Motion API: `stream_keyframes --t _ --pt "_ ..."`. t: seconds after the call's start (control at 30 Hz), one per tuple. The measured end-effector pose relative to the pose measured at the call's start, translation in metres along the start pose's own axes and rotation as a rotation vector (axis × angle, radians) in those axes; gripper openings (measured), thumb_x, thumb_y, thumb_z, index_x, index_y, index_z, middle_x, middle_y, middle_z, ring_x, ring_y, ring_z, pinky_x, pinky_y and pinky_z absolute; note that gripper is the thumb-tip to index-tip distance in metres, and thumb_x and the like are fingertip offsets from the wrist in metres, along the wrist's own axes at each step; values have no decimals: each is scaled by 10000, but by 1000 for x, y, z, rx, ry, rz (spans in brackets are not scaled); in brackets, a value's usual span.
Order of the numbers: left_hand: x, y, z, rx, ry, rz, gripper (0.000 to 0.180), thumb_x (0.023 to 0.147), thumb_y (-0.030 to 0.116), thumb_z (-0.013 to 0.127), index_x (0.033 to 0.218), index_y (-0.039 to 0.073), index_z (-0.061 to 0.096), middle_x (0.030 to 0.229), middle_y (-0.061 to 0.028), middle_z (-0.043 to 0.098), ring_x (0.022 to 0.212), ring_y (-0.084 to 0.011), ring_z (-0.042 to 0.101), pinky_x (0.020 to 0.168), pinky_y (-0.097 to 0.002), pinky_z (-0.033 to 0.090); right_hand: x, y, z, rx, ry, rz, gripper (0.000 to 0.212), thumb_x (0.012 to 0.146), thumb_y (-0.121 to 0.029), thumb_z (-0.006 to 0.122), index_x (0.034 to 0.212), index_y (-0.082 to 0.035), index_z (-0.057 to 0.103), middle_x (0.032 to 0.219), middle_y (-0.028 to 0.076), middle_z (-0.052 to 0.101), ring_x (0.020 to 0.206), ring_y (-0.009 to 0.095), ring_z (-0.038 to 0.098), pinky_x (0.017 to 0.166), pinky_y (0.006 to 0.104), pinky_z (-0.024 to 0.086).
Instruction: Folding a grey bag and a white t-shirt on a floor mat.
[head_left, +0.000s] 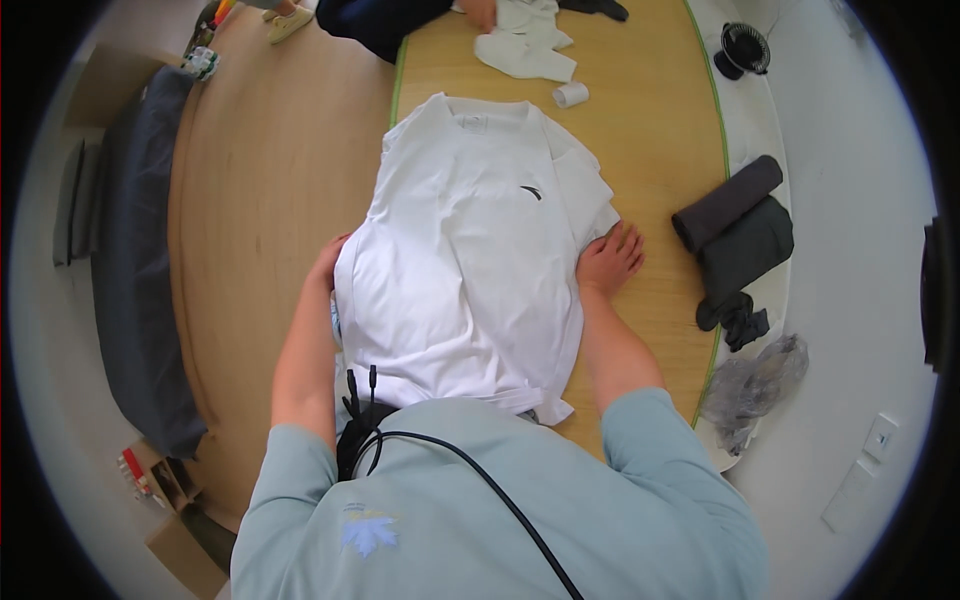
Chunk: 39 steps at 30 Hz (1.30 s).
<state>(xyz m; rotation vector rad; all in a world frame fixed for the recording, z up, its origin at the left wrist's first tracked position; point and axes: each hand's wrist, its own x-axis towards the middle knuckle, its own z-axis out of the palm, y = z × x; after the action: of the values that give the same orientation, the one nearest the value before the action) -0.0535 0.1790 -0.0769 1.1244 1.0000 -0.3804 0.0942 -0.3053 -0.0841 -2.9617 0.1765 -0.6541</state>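
Observation:
A white short-sleeved T-shirt (465, 260) with a small dark mark on its chest lies spread in front of me, its collar at the far end and its hem against my body. At its left edge is my left hand (330, 260); the fingers are mostly hidden by the cloth, so I cannot tell whether they grip it. My right hand (610, 260) rests by the right sleeve and side, palm down with the fingers apart, partly on the table. Some wrinkles run across the lower half of the shirt.
The wooden table (660, 120) has a green edge. Beyond the shirt are a white roll (570, 95), white garments (525, 45) and another person's hand (481, 14). To the right lie rolled dark cloths (730, 205), a plastic bag (757, 390) and a black fan (742, 50). A grey sofa (140, 260) stands left.

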Motion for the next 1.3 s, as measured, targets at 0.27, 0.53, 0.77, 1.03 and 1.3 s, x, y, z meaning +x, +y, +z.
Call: stream_keyframes --t 0.27,0.53,0.77,1.03,1.3 --pt "-37 12 13 474 118 141 551 902 482 521 1156 6 630 1154 -139 633 1018 -241 603 871 -363 475 9 30 -12 372 -234 50 331 854 -364 567 1073 -133 661 1315 150 501 1289 341 365 1062 483 257" --pt "-58 5 23 457 96 384 345 858 303 642 1032 6 668 954 -46 672 841 -126 585 771 -282 464 39 35 -36 956 -330 603 256 859 -262 627 918 -24 556 944 88 630 816 211 597 670 338 481" --pt "-66 -8 21 185 256 619 286 897 247 610 1038 0 638 949 -44 663 836 -126 582 765 -264 464 37 19 -41 1366 -821 955 233 875 -260 631 972 -72 534 777 41 594 600 126 540 473 235 401" --pt "-86 0 32 -138 16 748 276 928 200 573 1108 -10 580 983 -47 643 856 -117 580 794 -249 468 46 13 -14 1263 -803 873 261 862 -258 606 1031 -63 567 941 58 614 781 172 602 616 284 490" --pt "-86 -25 38 -120 109 542 286 917 96 553 1190 14 549 1002 -71 642 872 -141 599 783 -265 489 21 89 -20 915 -233 998 283 860 -144 529 1085 27 549 994 117 619 938 251 605 680 387 519"
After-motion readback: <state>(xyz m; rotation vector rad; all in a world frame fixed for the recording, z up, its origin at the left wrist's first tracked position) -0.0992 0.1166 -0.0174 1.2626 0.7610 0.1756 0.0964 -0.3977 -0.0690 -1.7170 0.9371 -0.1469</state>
